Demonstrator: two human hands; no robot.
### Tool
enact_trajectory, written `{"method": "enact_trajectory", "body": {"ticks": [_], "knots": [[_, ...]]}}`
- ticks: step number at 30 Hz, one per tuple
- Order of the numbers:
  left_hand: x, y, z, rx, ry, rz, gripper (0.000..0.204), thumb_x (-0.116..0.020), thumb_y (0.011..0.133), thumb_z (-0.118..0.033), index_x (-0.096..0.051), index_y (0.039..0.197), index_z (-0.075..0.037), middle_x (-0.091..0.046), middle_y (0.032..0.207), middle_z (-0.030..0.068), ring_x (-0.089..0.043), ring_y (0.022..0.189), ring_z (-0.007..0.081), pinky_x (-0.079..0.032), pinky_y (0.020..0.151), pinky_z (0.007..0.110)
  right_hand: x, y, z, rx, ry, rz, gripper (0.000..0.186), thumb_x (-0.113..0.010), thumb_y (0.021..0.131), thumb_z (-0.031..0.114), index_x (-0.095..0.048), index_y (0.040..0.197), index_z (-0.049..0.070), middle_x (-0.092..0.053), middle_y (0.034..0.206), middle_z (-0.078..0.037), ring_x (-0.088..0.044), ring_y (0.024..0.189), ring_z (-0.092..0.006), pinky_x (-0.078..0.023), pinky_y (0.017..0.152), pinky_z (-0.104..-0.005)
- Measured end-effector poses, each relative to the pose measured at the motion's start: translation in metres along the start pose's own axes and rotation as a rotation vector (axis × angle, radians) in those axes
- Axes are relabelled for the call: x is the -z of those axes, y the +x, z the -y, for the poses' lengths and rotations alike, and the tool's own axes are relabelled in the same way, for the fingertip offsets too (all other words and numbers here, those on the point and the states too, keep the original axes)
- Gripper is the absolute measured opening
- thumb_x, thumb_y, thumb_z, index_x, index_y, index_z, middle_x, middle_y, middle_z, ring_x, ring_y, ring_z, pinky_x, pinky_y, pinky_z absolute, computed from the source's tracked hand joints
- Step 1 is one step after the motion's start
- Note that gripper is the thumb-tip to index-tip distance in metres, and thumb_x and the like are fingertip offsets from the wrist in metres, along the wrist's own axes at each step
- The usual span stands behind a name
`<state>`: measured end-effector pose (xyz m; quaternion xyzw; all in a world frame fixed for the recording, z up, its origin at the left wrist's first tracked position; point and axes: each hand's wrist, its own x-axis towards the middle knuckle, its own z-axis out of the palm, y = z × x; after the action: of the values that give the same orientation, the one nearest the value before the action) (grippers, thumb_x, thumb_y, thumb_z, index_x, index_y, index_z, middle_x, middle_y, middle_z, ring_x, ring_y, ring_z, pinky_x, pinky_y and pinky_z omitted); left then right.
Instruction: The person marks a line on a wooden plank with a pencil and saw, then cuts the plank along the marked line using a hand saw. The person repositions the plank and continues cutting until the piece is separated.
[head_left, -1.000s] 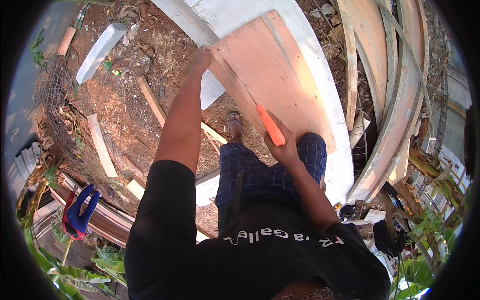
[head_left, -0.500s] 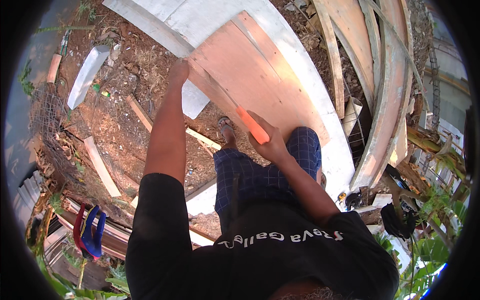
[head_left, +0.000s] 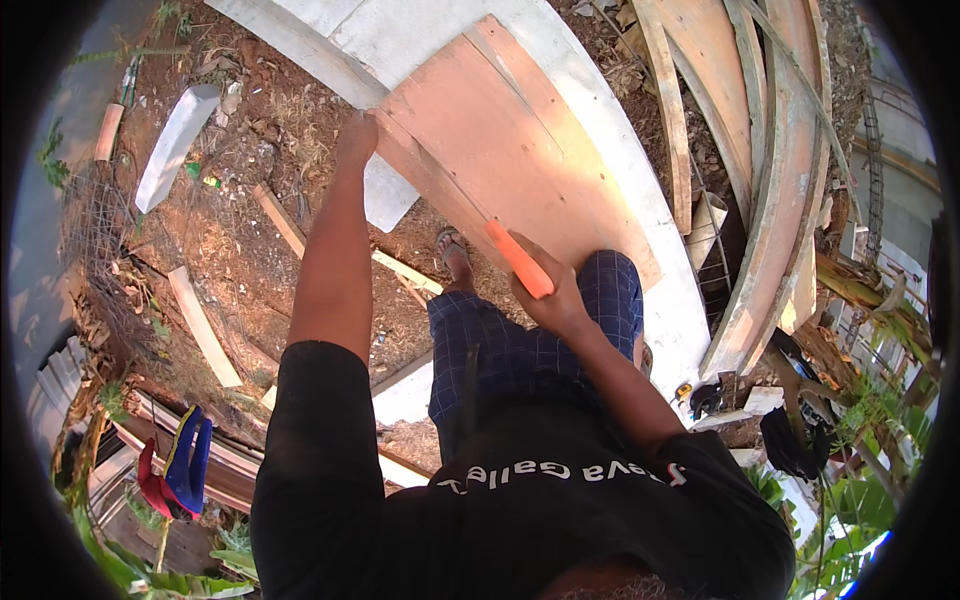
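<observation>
Hands [head_left: 562,304] at plywood [head_left: 535,165], soil [head_left: 235,225] alongside

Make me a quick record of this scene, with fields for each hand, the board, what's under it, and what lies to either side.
Left hand: at the far left corner of the board; fingers' grip unclear
Right hand: closed around an orange-handled tool, likely a saw, at the board's left edge
Board: flat, reddish-brown wood
Under it: white slab with a curved outer edge
Left side: white block on brown ground
Right side: curved planks
</observation>
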<state>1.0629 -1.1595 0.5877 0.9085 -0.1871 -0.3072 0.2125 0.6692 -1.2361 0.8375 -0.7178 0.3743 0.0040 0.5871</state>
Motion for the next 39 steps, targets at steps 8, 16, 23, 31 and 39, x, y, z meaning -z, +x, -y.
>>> {"method": "enact_trajectory", "body": {"ticks": [8, 16, 23, 31, 39], "knots": [[0.011, 0.005, 0.014, 0.017, 0.024, -0.024, 0.052, -0.042, 0.104, -0.043, -0.063, 0.131, -0.004, -0.063, 0.134, 0.0268, -0.058, 0.124, 0.0483, -0.044, 0.107, 0.054, 0.061, -0.099, 0.033, 0.024, -0.146, 0.131, 0.064, -0.070, 0.086, 0.000, -0.052, 0.147, 0.004, -0.066, 0.135, -0.020, -0.067, 0.124, -0.0317, -0.051, 0.106, -0.0388], [0.009, -0.015, -0.028, 0.071, -0.120, 0.036, 0.059, -0.047, 0.102, -0.050, -0.063, 0.128, 0.001, -0.063, 0.130, 0.0313, -0.061, 0.121, 0.0477, -0.045, 0.105, 0.053, -0.020, 0.048, -0.009, 0.016, -0.001, 0.051, 0.057, -0.071, 0.089, 0.008, -0.056, 0.143, 0.003, -0.073, 0.114, -0.018, -0.073, 0.102, -0.0249, -0.054, 0.090, -0.0334], [0.007, 0.000, 0.008, 0.042, 0.028, -0.003, 0.072, -0.049, 0.099, -0.061, -0.061, 0.130, 0.004, -0.061, 0.133, 0.0315, -0.058, 0.126, 0.0469, -0.044, 0.107, 0.054, 0.072, -0.115, 0.051, 0.011, -0.184, 0.151, 0.062, -0.070, 0.087, 0.001, -0.052, 0.146, 0.001, -0.065, 0.137, -0.020, -0.064, 0.127, -0.0344, -0.051, 0.107, -0.0395], [0.003, 0.002, -0.007, 0.059, -0.035, 0.063, 0.074, -0.046, 0.100, -0.062, -0.060, 0.133, 0.002, -0.059, 0.138, 0.0299, -0.057, 0.128, 0.0463, -0.043, 0.108, 0.055, -0.008, 0.015, -0.001, 0.030, -0.082, 0.017, 0.057, -0.071, 0.088, 0.006, -0.057, 0.143, 0.005, -0.071, 0.122, -0.019, -0.074, 0.105, -0.0272, -0.055, 0.093, -0.0355], [0.012, -0.005, 0.000, 0.040, 0.006, 0.052, 0.075, -0.046, 0.100, -0.062, -0.059, 0.133, 0.004, -0.060, 0.136, 0.0315, -0.056, 0.128, 0.0475, -0.043, 0.108, 0.054, 0.087, -0.148, 0.052, 0.009, -0.206, 0.110, 0.064, -0.071, 0.087, 0.003, -0.052, 0.148, 0.007, -0.067, 0.134, -0.017, -0.070, 0.117, -0.0305, -0.055, 0.100, -0.0376]]}}
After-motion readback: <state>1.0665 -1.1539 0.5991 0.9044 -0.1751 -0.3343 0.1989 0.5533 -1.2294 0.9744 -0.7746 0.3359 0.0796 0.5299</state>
